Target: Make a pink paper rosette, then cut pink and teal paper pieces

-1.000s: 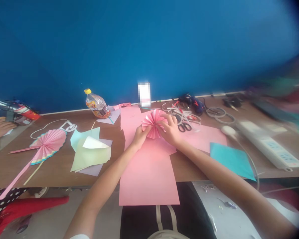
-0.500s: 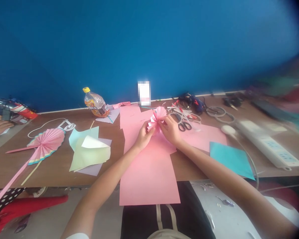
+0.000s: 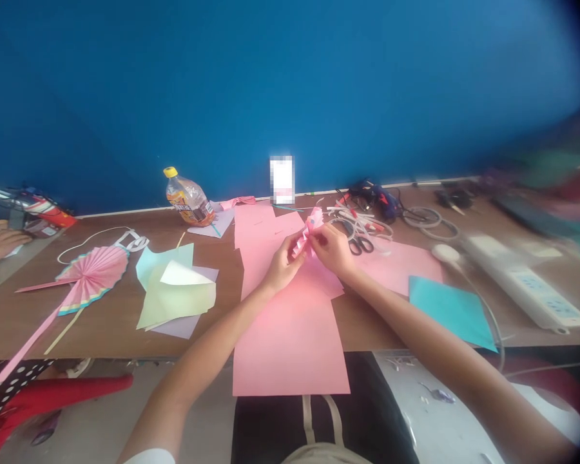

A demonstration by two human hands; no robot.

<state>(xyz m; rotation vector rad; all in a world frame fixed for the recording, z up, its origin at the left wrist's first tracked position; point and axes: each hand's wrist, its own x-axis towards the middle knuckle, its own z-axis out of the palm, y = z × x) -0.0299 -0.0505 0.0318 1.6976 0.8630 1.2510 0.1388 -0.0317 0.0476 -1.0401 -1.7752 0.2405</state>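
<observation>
A small pleated piece of pink paper is held up between my two hands, its folds partly hidden by my fingers. My left hand grips its lower left side with thumb and fingers. From the right, my right hand pinches its middle. Beneath both hands lie large pink paper sheets, one hanging past the table's front edge. Black-handled scissors rest just right of my right hand.
A finished-looking pink fan and pale paper sheets lie left. A bottle stands behind them. To the right are a teal sheet, a power strip and cables. Another person's hand is at far left.
The pleated paper was fanned out toward me; now it is turned and looks narrower, more edge-on. Both hands stay on it, nearly in place. The view has shifted slightly.
</observation>
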